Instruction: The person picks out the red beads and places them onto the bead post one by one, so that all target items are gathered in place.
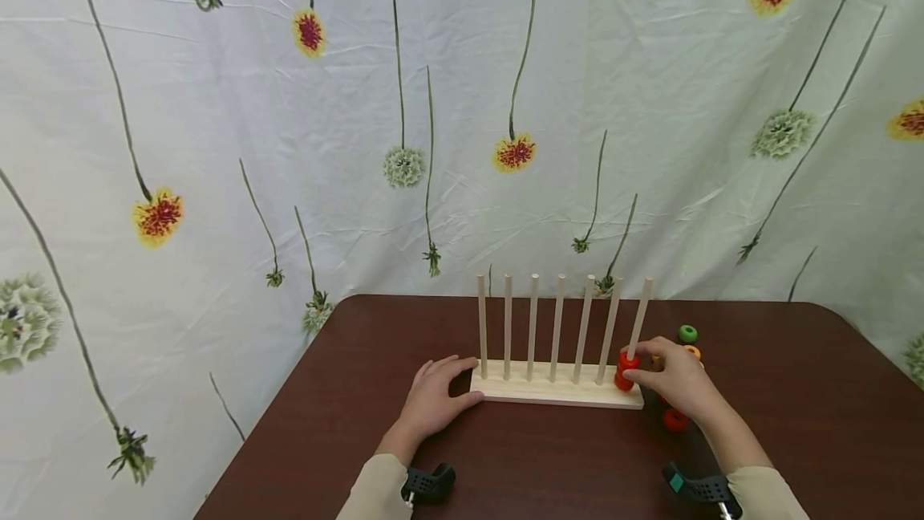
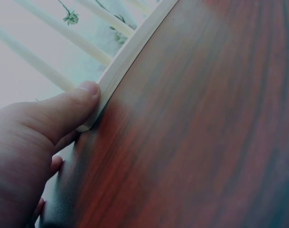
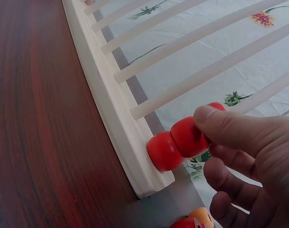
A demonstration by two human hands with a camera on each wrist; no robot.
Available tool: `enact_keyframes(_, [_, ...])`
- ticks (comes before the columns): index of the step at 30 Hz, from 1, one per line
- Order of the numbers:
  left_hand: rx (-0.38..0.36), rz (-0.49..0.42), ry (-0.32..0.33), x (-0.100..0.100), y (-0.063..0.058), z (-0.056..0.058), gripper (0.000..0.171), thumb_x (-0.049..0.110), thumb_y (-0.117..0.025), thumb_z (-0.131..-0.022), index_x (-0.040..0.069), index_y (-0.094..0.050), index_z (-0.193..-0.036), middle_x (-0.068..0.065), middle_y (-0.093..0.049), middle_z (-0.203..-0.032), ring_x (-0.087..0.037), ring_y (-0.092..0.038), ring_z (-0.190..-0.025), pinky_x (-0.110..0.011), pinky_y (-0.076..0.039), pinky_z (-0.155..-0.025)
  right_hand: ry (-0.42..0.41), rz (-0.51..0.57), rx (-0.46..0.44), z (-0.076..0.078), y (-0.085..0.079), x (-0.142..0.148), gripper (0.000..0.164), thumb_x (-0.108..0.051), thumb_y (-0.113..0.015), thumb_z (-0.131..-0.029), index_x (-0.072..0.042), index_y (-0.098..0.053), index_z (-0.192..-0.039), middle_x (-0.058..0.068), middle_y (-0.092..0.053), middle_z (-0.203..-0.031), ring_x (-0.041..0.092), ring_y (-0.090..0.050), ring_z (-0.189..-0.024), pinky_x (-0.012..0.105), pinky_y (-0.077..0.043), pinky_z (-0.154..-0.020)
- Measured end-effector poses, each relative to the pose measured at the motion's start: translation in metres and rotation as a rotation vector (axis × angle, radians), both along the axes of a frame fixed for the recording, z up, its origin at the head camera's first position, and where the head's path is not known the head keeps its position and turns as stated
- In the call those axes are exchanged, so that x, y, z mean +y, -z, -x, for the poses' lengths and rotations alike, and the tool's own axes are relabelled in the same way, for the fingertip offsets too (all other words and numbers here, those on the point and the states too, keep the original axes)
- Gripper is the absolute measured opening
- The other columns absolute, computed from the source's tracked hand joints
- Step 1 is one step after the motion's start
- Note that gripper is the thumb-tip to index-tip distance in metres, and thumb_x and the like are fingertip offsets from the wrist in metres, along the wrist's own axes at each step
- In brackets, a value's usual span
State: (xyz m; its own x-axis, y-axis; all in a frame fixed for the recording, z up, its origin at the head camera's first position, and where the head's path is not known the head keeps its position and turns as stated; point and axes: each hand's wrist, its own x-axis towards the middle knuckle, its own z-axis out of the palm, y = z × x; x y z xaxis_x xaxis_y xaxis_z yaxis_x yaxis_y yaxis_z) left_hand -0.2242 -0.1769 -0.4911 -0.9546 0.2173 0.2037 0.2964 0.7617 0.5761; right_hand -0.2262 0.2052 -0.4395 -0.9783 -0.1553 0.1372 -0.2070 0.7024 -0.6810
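Note:
A pale wooden peg stand (image 1: 556,396) with several upright pegs sits on the table. My left hand (image 1: 433,398) holds its left end, the thumb (image 2: 89,90) against the front edge and the fingers partly hidden behind. At the rightmost peg (image 1: 640,319), my right hand (image 1: 682,379) pinches a red bead (image 3: 217,106) threaded on it, mostly covered by the thumb. Below that, two more red beads (image 3: 164,151) are stacked on the same peg, the lowest against the base. The other pegs are bare.
Loose beads lie right of the stand, partly behind my right hand: a green bead (image 1: 688,334), a yellow bead (image 1: 692,351) and a red bead (image 1: 674,420). A flower-printed cloth (image 1: 462,119) hangs behind the dark brown table (image 1: 549,464).

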Motion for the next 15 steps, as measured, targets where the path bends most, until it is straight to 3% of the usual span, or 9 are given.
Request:
enact_keyframes(9, [-0.006,0.003,-0.002,0.000,0.000,0.000,0.054,0.040,-0.074,-0.089,0.021,-0.061,-0.139,-0.003,-0.061,-0.141,-0.030,-0.046,-0.142,-0.061,-0.022,-0.122,-0.020,-0.011,-0.030,0.002,0.000,0.006,0.047,-0.025,-0.080,-0.085,0.004,-0.068,-0.119,0.015,-0.065,-0.112,0.025,-0.060,-0.092,0.035,-0.057,-0.073])
enact_keyframes(15, [-0.007,0.002,-0.003,-0.001,0.001,0.000,0.054,0.039,-0.074,-0.089,0.021,-0.061,-0.138,-0.004,-0.061,-0.141,-0.030,-0.045,-0.142,-0.061,-0.022,-0.122,-0.039,-0.018,-0.036,0.001,-0.001,0.013,0.051,-0.029,-0.078,-0.087,0.002,-0.066,-0.125,0.019,-0.064,-0.119,0.034,-0.065,-0.100,0.042,-0.059,-0.077])
